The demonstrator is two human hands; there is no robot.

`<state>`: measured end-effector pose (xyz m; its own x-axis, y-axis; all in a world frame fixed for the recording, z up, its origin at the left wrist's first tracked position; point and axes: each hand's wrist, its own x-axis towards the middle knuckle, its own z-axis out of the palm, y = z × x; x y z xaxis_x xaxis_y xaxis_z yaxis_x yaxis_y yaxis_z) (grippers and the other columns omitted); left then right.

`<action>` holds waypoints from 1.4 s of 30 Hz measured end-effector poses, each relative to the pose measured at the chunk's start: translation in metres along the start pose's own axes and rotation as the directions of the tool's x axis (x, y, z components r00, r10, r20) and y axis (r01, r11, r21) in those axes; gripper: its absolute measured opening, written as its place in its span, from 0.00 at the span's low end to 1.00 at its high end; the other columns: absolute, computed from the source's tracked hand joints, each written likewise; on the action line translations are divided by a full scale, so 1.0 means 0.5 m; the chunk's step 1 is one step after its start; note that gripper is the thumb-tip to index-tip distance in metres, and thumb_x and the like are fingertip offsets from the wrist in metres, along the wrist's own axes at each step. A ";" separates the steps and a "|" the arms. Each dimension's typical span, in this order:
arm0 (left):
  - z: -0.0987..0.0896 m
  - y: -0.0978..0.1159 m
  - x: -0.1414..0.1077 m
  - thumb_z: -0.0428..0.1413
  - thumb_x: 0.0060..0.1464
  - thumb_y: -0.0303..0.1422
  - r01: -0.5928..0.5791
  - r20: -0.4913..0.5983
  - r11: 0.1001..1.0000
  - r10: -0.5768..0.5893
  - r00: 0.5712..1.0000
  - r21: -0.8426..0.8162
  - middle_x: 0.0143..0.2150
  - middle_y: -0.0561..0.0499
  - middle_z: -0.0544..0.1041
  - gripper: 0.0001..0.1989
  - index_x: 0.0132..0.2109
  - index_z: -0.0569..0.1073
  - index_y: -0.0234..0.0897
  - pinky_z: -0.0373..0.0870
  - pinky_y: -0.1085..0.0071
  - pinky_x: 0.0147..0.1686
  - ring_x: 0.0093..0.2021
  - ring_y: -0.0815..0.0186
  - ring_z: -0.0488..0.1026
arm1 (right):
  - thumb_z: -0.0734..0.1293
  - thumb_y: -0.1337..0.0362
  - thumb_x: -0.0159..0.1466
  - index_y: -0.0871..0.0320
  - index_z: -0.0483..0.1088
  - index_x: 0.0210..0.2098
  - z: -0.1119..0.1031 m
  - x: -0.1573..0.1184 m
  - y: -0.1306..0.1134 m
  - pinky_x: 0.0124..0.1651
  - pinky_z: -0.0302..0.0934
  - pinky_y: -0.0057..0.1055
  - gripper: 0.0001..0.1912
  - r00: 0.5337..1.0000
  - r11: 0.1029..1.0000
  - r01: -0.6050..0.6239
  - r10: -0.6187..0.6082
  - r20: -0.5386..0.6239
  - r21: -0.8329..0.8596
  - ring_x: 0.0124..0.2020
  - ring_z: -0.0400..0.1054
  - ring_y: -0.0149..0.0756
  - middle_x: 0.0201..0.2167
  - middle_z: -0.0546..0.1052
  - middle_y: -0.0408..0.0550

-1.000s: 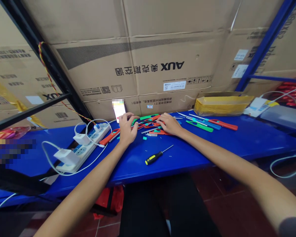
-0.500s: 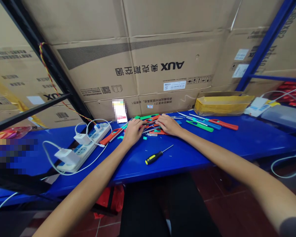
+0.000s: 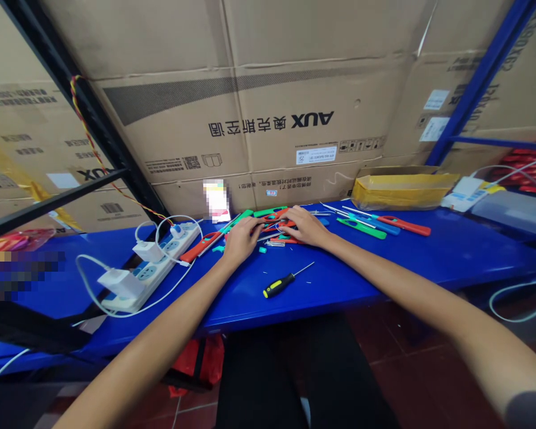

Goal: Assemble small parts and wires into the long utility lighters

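Note:
My left hand (image 3: 244, 236) is closed at the left side of a pile of red and green plastic lighter-like parts, its fingertips on a small piece too hidden to name. My right hand (image 3: 304, 226) faces it from the right, fingers curled together over the red parts. A red handle (image 3: 201, 248) with a metal rod lies left of my left hand. Right of my right hand lie a green piece (image 3: 361, 228), a blue piece (image 3: 386, 226) and a red one (image 3: 408, 226), with metal rods. A black and yellow screwdriver (image 3: 279, 286) rests in front of the pile.
A white power strip (image 3: 167, 262) with plugs and cables lies at the left of the blue table (image 3: 339, 286). Behind the pile, a lit phone (image 3: 217, 201) leans on cardboard (image 3: 272, 95). A yellow-taped box (image 3: 402, 189) sits at the back right.
The fingers of both hands have shifted slightly over the pile, and the dark thin piece between them no longer shows. The other things lie as before.

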<state>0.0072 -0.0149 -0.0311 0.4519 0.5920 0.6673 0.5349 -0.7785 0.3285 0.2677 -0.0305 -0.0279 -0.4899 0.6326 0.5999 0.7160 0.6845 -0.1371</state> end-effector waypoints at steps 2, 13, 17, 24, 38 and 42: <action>0.000 0.001 0.000 0.54 0.72 0.33 0.007 0.011 1.000 -0.007 1.000 -0.017 0.47 0.45 0.83 0.10 0.51 0.81 0.40 0.75 0.61 0.49 0.47 0.56 0.80 | 0.68 0.57 0.76 0.55 0.74 0.55 0.002 -0.001 0.001 0.56 0.65 0.43 0.12 1.000 1.000 0.002 -0.002 -0.007 -0.009 0.50 0.70 0.48 0.50 0.81 0.54; 0.005 -0.002 0.001 0.52 0.71 0.33 0.022 0.035 0.999 -0.020 0.999 -0.032 0.47 0.46 0.83 0.10 0.49 0.78 0.39 0.73 0.63 0.48 0.46 0.57 0.79 | 0.66 0.60 0.77 0.53 0.79 0.48 -0.001 0.002 0.010 0.53 0.64 0.43 0.09 0.999 0.999 0.047 -0.048 -0.024 -0.022 0.46 0.70 0.47 0.44 0.81 0.52; 0.001 0.004 0.002 0.53 0.71 0.33 0.028 0.070 0.997 -0.024 0.997 -0.065 0.46 0.46 0.83 0.10 0.49 0.79 0.39 0.73 0.64 0.48 0.44 0.57 0.79 | 0.68 0.59 0.76 0.54 0.80 0.49 0.000 0.002 0.010 0.53 0.64 0.44 0.09 0.997 0.996 0.071 -0.072 -0.012 -0.050 0.46 0.70 0.47 0.44 0.81 0.53; 0.001 0.009 0.000 0.60 0.67 0.34 0.043 0.100 0.992 -0.031 0.994 -0.122 0.47 0.48 0.83 0.09 0.52 0.78 0.40 0.75 0.63 0.46 0.43 0.57 0.81 | 0.68 0.60 0.76 0.54 0.80 0.48 0.001 0.001 0.011 0.51 0.64 0.43 0.09 0.995 0.994 0.094 -0.096 -0.030 -0.052 0.44 0.70 0.47 0.43 0.83 0.53; -0.001 -0.015 0.002 0.61 0.66 0.29 0.101 0.023 0.980 -0.099 0.995 -0.171 0.45 0.49 0.83 0.10 0.53 0.75 0.41 0.78 0.66 0.43 0.43 0.59 0.82 | 0.67 0.62 0.76 0.51 0.80 0.51 0.001 0.000 0.014 0.51 0.64 0.43 0.10 0.997 0.997 0.066 -0.067 -0.029 -0.028 0.44 0.71 0.47 0.45 0.84 0.51; -0.005 -0.021 0.004 0.63 0.64 0.31 0.133 -0.030 0.979 -0.139 0.990 -0.153 0.41 0.51 0.82 0.10 0.51 0.75 0.41 0.75 0.68 0.40 0.37 0.62 0.80 | 0.67 0.62 0.76 0.52 0.81 0.54 0.004 0.000 0.018 0.51 0.64 0.44 0.12 0.997 0.996 0.074 -0.075 -0.016 -0.041 0.44 0.70 0.47 0.45 0.84 0.51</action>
<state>0.0007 -0.0058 -0.0316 0.3519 0.6878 0.6348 0.4743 -0.7157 0.5126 0.2731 -0.0237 -0.0307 -0.5337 0.5736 0.6214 0.6977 0.7139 -0.0598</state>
